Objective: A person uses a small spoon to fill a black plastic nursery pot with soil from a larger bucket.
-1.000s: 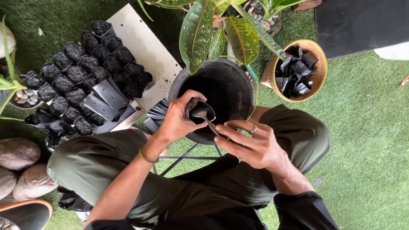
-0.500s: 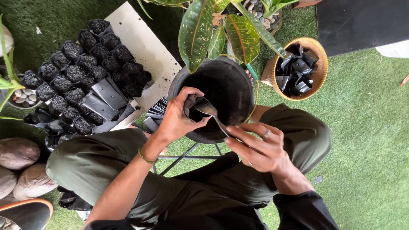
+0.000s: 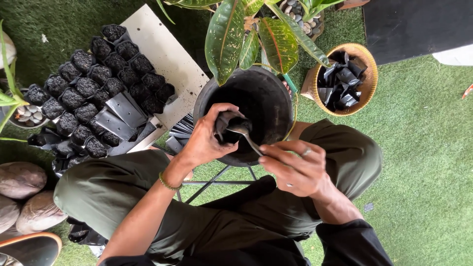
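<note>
My left hand (image 3: 207, 138) grips a small black plastic bag (image 3: 225, 127) over the near rim of a large black pot (image 3: 261, 91) of dark soil. Held in my right hand (image 3: 294, 168), a metal spoon (image 3: 245, 136) has its bowl tipped into the bag's mouth. Both hands hover above my lap, which is clad in olive trousers. The inside of the bag is hidden by my fingers and the spoon.
Several filled black bags (image 3: 98, 83) stand in rows on a white board (image 3: 170, 59) at the left, with flat black bags (image 3: 120, 111) lying on them. A woven basket (image 3: 367, 61) of folded black bags sits at the right. Large leaves (image 3: 231, 34) overhang the pot. Stones (image 3: 22, 180) lie at the left.
The spoon lifted out of the bag and swung right, then came back down with its bowl into the bag's mouth. My left hand stayed on the bag.
</note>
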